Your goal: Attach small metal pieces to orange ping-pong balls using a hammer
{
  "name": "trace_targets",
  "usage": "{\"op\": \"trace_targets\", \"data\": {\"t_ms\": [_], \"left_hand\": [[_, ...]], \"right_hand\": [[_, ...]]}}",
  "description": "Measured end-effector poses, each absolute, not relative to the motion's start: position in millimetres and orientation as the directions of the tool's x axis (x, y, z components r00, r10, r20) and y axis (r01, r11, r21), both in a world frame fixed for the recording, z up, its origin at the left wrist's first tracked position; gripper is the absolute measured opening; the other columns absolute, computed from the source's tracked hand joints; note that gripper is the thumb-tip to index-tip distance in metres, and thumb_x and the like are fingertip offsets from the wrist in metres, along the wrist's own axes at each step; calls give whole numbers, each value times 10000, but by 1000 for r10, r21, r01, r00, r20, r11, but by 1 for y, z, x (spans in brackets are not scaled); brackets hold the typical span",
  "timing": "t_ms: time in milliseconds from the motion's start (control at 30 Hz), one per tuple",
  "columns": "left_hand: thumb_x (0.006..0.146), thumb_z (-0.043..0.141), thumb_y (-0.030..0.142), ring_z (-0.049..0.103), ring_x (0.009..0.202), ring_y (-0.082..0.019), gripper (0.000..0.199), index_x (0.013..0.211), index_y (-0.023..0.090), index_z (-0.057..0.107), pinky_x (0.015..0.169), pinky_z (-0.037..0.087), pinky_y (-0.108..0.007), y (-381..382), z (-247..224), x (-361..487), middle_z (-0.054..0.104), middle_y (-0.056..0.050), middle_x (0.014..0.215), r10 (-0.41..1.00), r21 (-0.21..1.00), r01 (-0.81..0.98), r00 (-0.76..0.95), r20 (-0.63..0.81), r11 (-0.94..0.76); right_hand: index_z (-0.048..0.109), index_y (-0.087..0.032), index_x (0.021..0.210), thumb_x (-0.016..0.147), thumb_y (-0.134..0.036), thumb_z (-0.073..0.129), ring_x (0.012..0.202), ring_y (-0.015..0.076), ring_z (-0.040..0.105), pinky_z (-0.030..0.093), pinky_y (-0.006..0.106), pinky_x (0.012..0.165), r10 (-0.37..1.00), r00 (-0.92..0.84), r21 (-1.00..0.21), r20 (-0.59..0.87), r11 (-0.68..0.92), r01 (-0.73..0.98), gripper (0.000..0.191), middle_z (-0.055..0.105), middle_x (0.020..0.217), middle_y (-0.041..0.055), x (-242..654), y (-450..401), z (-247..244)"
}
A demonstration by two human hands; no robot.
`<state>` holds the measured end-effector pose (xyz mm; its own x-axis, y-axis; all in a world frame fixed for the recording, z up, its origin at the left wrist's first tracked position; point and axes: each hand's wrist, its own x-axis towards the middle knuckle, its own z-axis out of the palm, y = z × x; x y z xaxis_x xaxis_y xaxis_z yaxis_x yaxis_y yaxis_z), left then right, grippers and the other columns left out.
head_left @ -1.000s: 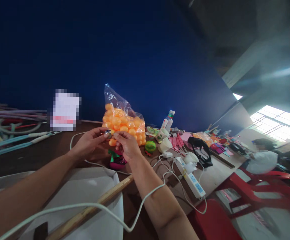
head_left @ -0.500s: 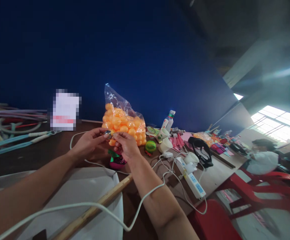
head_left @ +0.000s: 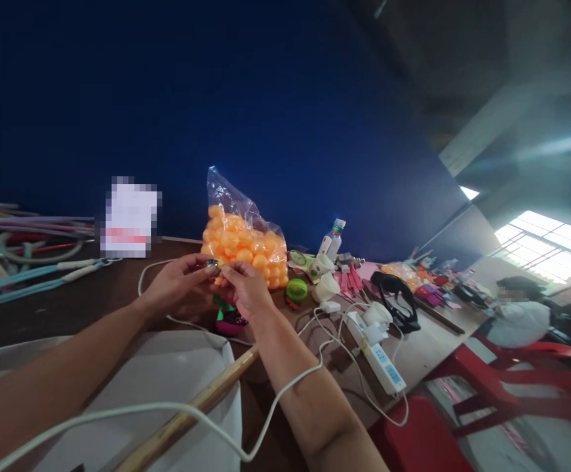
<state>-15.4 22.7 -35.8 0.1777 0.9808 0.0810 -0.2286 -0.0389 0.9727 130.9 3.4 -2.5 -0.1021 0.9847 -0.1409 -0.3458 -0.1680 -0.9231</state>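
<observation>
My left hand (head_left: 174, 285) pinches a small, shiny, metallic-looking piece (head_left: 212, 263) between thumb and fingertips; its exact kind is too small to tell. Close beside it, my right hand (head_left: 248, 286) is closed in a pinch, thumb against forefinger. What lies in that pinch is hidden. Just behind both hands stands a clear plastic bag of orange balls (head_left: 246, 246). Under the right hand lies a magenta and dark item (head_left: 231, 326) with a green part (head_left: 223, 305), partly covered by the hand.
A white bin (head_left: 167, 367) with a wooden stick (head_left: 201, 400) and white cable (head_left: 226, 436) is in front. Rightward are a green striped ball (head_left: 295, 289), bottle (head_left: 333, 239), power strip (head_left: 383, 364), black strap (head_left: 396, 298) and red chair (head_left: 511, 377). Blue cords (head_left: 24, 282) lie left.
Both hands stay almost in place over the table, with only slight finger movement around the small piece. The view shifts a little.
</observation>
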Motion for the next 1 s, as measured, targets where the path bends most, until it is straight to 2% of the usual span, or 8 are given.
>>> {"op": "trace_targets", "data": {"t_ms": [233,467,633,867,1000], "left_hand": [[630,794,402,698,776,-249,427,980,177,697,696,573,-352,21,-36,-14,734,-93,900,985,969,-244,152,78,-39],[619,807,373,694,775,-233,411,961,168,707,695,567,-318,19,-31,-13,731,-92,926,986,969,-242,145,80,-43],[604,824,321,689,735,-212,364,919,168,723,632,559,-267,16,-24,-12,733,-77,879,988,963,-268,137,71,-32],[639,806,290,678,680,-159,315,908,145,732,617,552,-225,16,-20,-10,740,-71,838,988,872,-486,152,25,53],[643,807,291,691,714,-176,307,901,140,737,665,567,-259,19,-26,-10,744,-83,853,985,837,-544,168,42,57]], "right_hand": [[537,-174,727,664,-237,725,430,70,508,467,188,461,988,-59,-930,-145,-156,-333,207,543,477,-78,129,6,-7],[529,-183,714,672,-239,728,428,70,477,475,207,480,982,-73,-928,-176,-190,-322,210,520,468,-87,129,6,-5],[529,-177,688,701,-235,703,441,65,458,449,188,481,988,-16,-940,-155,-153,-304,185,499,459,-83,132,10,-11],[531,-182,745,673,-300,736,502,80,504,488,212,501,994,-76,-915,-74,-98,-391,247,552,546,-69,129,8,-10],[544,-179,756,668,-312,759,523,70,519,513,212,526,996,-62,-908,-68,-87,-410,268,577,610,-61,128,6,-8]]}}
